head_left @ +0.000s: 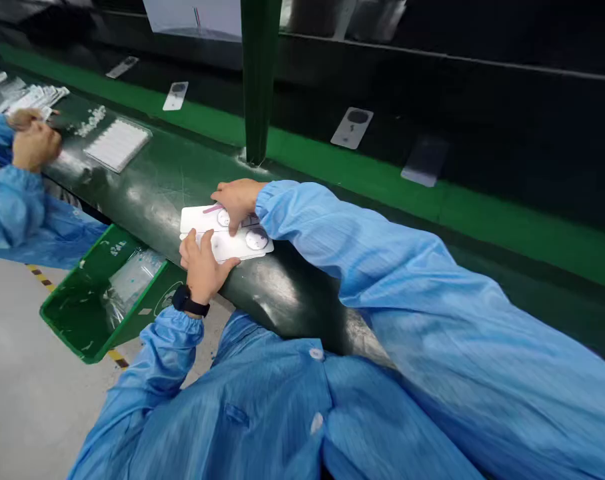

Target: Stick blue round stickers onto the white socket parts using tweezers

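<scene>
Two bare hands worked over a pair of flat, white, rectangular cards (227,233) that lay one against the other near the near edge of a glossy dark green bench (157,187). The cards' long axis ran along that edge, directly beneath the fingers. The left hand (202,270), wearing a black wristwatch (188,301), lay over the nearer card and was closer to the body. The right hand (237,203), reaching from a pale blue sleeve (332,233), curved over the farther card from the far side. The fingers of both hands were bent down onto the cards, touching them, though it could not be told whether they were pinching. Each card bore a round, pale grey disc (257,239), and the farther card had a thin pink mark (213,209). Beyond the near edge sat a green plastic bin (82,313) holding clear plastic bags (132,283). Toward the left end of the bench, a co-worker's hands (35,143) were near a white ridged pad (116,145).
</scene>
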### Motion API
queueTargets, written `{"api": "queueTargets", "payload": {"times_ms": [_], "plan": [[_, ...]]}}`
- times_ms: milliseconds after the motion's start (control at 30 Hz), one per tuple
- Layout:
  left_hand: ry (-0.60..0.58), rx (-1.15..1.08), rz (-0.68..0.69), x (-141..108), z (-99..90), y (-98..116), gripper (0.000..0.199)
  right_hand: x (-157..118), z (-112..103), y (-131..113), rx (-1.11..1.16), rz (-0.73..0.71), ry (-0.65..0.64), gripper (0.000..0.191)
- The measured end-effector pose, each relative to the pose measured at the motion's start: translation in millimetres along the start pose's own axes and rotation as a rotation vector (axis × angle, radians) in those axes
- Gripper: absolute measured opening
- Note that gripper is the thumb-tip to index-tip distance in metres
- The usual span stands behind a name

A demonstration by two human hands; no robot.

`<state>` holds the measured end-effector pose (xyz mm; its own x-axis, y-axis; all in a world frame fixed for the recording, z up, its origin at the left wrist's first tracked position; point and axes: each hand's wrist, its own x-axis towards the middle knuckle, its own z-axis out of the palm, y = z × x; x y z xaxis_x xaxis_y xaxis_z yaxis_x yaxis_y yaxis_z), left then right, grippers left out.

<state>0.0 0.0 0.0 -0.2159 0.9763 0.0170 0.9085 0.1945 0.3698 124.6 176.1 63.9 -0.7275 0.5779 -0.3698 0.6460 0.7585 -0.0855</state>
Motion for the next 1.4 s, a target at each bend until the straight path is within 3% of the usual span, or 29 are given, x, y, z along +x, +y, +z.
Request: {"api": "queueTargets", "payload": {"times_ms": [133,333,400,500,567,733,833,967,1200,1300,1400], "plan": [[0.024,0.003,-0.009,-1,3.8,3,0.090,-6,-3,-7,-0.019,0.000,-0.051,0.093],[0.045,-0.016,0.063,-2,14.9,1,0.094,-14,-3,-5,0.016,0.058,-0.047,0.106],[0.066,-0.037,0.110,-3,21.2,2,0.094,-15,-4,-2,0.066,0.092,-0.049,0.094],[0.090,-0.069,0.197,-6,30.9,4,0.091,-12,-2,7,0.136,0.155,-0.097,0.053],[0.102,-0.080,0.242,-8,36.4,7,0.087,-11,1,15,0.189,0.190,-0.129,0.036],[0.141,-0.099,0.290,-9,44.7,10,0.086,-21,1,22,0.280,0.213,-0.213,0.026],[0.173,-0.115,0.305,-9,46.9,11,0.084,-30,-5,18,0.223,0.190,-0.180,0.034],[0.213,-0.118,0.320,-11,49.1,14,0.079,-30,-9,14,0.119,0.180,-0.176,0.024],[0.384,-0.157,0.323,-8,61.6,12,0.074,-50,-25,1,0.012,0.205,-0.157,0.038],[0.542,-0.313,0.406,0,59.5,-3,0.069,-78,-29,-9,-0.074,0.246,-0.032,0.041],[0.748,-0.442,0.465,5,43.2,-21,0.077,-114,-24,-27,-0.122,0.238,0.141,0.023]]}}
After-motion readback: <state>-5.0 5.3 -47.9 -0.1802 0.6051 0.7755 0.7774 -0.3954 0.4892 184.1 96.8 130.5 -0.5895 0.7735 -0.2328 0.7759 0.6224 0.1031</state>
